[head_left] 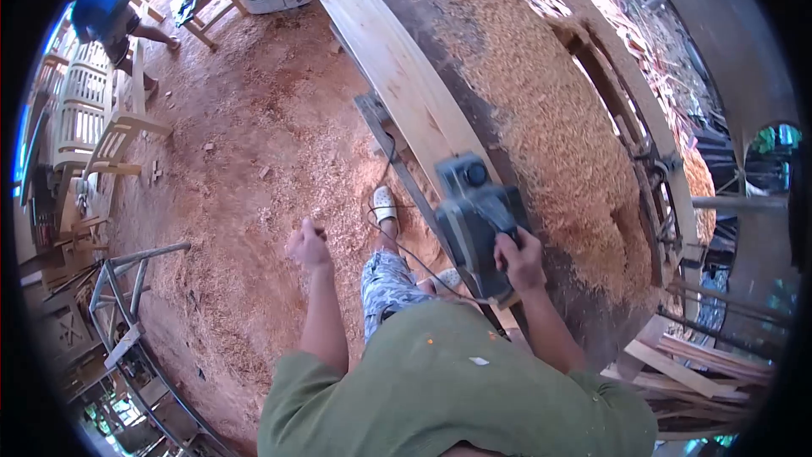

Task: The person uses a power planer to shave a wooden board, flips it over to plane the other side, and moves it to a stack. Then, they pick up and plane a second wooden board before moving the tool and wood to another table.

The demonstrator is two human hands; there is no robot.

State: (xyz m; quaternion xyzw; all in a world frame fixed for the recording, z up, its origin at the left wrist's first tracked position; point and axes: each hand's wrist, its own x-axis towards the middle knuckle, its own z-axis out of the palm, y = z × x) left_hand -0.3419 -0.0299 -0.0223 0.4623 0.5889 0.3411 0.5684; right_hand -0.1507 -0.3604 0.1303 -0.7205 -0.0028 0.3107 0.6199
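A dark electric planer [478, 224] rests on a long pale wooden board [393, 63], near the end closest to my body. My right hand [520, 261] is wrapped round the planer's rear handle. The board lies lengthwise along the left edge of a dark workbench [427, 13]. Away from the bench, my left hand [308, 245] hangs over the floor to the left of the planer, touching neither tool nor board; its fingers are curled and I see nothing in them. A cable [406, 251] runs near my legs.
Wood shavings [550, 118] are heaped on the bench's right side and scattered over the floor. Wooden chairs [85, 101] and a bending person [110, 17] are at the upper left. A metal frame [127, 305] stands lower left. Wood strips [685, 372] lie lower right.
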